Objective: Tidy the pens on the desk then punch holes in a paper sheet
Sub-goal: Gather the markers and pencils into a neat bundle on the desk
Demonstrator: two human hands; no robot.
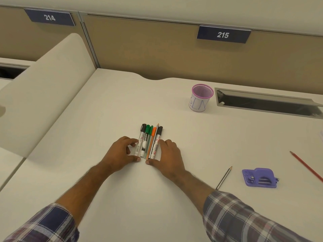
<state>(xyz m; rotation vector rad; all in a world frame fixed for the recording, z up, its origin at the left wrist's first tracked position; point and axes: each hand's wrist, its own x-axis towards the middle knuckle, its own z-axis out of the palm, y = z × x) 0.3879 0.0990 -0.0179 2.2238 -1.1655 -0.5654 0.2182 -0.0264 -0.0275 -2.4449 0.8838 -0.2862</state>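
I see the bundle of pens (150,141) lying flat on the desk (113,105), squeezed side by side between my two hands: capped markers on the outside, thinner green and orange pens and a pencil in the middle. I judge them light, stiff and round, so they will roll or fan apart if I loosen the squeeze; I would take hold across the barrels near their middles, not at the caps. My left hand (120,154) has its fingers curled against the leftmost marker, thumb at the near ends. My right hand (168,157) lies flatter, fingers straight along the rightmost marker, thumb also squaring the near ends. Beyond my right hand stands a pink mesh cup (201,98). Right of that hand lie a loose pencil (224,178), a purple hole punch (260,178) and a red pencil (305,165).
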